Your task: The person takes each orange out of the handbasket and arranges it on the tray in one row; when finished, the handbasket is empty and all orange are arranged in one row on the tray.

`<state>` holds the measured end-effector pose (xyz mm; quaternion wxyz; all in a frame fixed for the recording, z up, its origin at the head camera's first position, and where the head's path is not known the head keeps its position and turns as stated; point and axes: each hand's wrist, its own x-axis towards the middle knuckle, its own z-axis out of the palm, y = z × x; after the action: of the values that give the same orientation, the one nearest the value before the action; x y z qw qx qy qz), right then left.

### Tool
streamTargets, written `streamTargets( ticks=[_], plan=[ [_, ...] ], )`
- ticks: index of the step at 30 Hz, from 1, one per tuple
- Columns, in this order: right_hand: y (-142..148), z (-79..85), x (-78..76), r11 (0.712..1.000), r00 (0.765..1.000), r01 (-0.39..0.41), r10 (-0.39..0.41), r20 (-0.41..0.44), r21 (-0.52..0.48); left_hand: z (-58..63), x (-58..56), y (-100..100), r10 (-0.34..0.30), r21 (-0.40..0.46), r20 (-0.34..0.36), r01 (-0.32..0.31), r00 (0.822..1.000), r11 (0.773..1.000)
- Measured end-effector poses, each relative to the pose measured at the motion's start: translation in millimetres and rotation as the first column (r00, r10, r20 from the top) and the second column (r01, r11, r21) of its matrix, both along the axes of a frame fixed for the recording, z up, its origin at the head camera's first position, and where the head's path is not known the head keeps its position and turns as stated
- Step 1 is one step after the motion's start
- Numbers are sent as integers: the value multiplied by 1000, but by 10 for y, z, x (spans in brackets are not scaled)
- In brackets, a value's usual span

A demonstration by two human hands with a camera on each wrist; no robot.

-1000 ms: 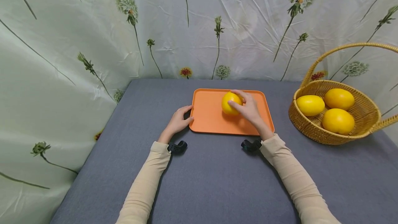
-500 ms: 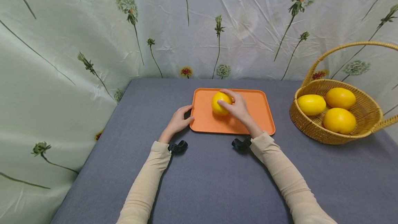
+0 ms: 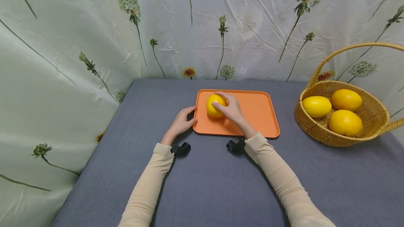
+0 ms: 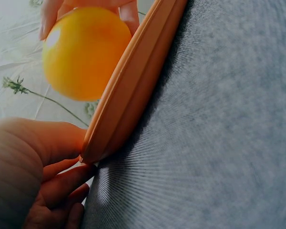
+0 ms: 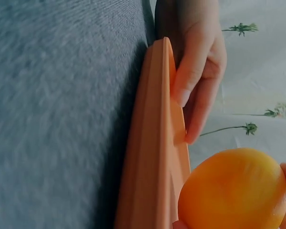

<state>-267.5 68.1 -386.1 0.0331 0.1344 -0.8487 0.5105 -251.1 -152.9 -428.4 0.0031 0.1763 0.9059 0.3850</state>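
Yellow fruit (image 3: 213, 110) is grasped by the right hand (image 3: 231, 108), which partly hides it in the head view.

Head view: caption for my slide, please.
Right hand grips a yellow fruit; left hand touches the edge of an orange tray.

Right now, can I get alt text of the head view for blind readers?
A person's right hand grips a yellow fruit over an orange tray while the left hand touches its left edge. A wicker basket to the right holds three more fruits.
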Motion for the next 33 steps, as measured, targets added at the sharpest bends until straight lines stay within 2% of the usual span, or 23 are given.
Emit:
streamTargets(
  ticks=[6, 10, 15, 19, 26, 33],
  plan=[
    [-51, -35, -27, 999, 999, -30, 30, 16, 12, -1, 1, 4, 1, 5, 1, -1, 1000, 1000],
    [-7, -21, -39, 993, 991, -111, 108, 73, 35, -5, -9, 7, -2, 1, -6, 2, 1000, 1000],
    [110, 29, -50, 964, 951, -263, 250, 183, 48, -3, -11, 5, -1, -1, 4, 1, 1000, 1000],
    [164, 50, -53, 950, 931, -309, 296, 216, 31, -6, -9, -1, 0, -2, 2, 0, 1000, 1000],
    [63, -38, -90, 953, 954, -285, 272, 124, 103, -7, -10, -9, 3, -2, -10, -3, 1000, 1000],
    [-40, -94, -117, 937, 937, -348, 347, 44, 25, 5, -20, -8, 0, 6, -3, 0, 1000, 1000]
  ],
)
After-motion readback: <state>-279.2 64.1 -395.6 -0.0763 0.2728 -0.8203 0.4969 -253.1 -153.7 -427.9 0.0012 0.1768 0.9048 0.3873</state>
